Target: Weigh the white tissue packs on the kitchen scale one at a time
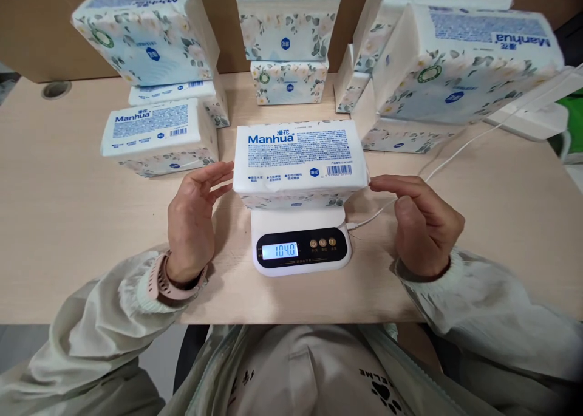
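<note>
A white Manhua tissue pack (300, 155) lies across a white kitchen scale (298, 218), its blue print facing up. The lit display (279, 250) reads 104.0. At the pack's left end, my left hand (194, 221) is open, fingers outstretched and fingertips at or very near the wrapper. My right hand (421, 225) is at the other end, its extended fingers reaching the right corner and its thumb bent. Neither hand is wrapped around the pack; I cannot tell how firmly the fingertips touch it.
Stacked tissue packs stand behind on the left (155, 51), in the middle (286, 33) and on the right (469, 70). A white cable (450, 158) runs from the scale toward a white power strip (523, 121). A cable hole (56, 90) is at the table's back left.
</note>
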Available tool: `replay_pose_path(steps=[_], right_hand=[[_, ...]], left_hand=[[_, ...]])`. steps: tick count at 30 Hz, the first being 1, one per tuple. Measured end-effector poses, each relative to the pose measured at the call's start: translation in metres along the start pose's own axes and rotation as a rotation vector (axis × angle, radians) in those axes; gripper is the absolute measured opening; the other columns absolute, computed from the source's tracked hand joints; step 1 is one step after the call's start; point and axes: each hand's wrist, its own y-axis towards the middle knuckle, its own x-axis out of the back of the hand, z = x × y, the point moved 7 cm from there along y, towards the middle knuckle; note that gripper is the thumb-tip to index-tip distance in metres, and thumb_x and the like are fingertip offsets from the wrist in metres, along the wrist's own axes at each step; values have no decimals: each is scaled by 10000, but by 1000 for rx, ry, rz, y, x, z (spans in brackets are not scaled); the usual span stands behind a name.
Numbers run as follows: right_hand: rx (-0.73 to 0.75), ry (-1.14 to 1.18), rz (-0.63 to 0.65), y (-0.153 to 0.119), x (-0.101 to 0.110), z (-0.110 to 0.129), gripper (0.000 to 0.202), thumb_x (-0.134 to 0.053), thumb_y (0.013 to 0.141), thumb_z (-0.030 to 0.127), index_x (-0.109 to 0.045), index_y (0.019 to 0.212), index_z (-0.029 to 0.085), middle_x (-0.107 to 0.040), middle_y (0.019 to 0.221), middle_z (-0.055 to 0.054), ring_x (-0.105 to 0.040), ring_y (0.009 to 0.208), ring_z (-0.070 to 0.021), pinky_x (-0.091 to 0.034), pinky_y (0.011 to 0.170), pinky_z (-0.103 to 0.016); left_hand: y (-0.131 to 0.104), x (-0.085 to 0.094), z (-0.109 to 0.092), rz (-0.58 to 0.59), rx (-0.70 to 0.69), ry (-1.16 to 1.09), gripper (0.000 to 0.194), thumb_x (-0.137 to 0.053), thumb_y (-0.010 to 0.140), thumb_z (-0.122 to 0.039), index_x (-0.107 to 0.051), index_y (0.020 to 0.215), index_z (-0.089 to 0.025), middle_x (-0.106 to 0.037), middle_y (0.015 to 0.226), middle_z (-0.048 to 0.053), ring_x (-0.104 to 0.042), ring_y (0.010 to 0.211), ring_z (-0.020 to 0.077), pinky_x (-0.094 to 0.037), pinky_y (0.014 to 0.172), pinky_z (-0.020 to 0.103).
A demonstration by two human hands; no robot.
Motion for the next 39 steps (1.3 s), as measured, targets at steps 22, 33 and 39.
replay_pose_path(steps=[22,33,39], right_hand=[[-33,-32,-43,-1,1,-3,205,-636,1015,421,-827,1070,475,-794,942,-11,-725,866,-306,-600,796,-526],[-19,-17,-42,-1,1,2,242,-651,1016,340,-824,1100,485,-787,958,-3,-738,873,-286,-618,810,-499],[-162,175,63,1,-10,-2,307,-630,1046,399,-775,1316,398,-807,1277,0,-758,1146,-262,-650,1006,-479]], left_hand=[[-1,1,-3,49,-19,9,346,-529,1064,-491,-806,1074,-285,-793,1222,55,-713,1185,269,-576,1047,441],[1,3,-3,13,-17,6,336,-545,1065,-481,-825,1045,-297,-810,1197,34,-733,1145,246,-609,1022,405],[1,-7,-14,130,46,-8,381,-596,1032,-567,-838,1175,-310,-784,1333,18,-673,1365,324,-521,1237,521]])
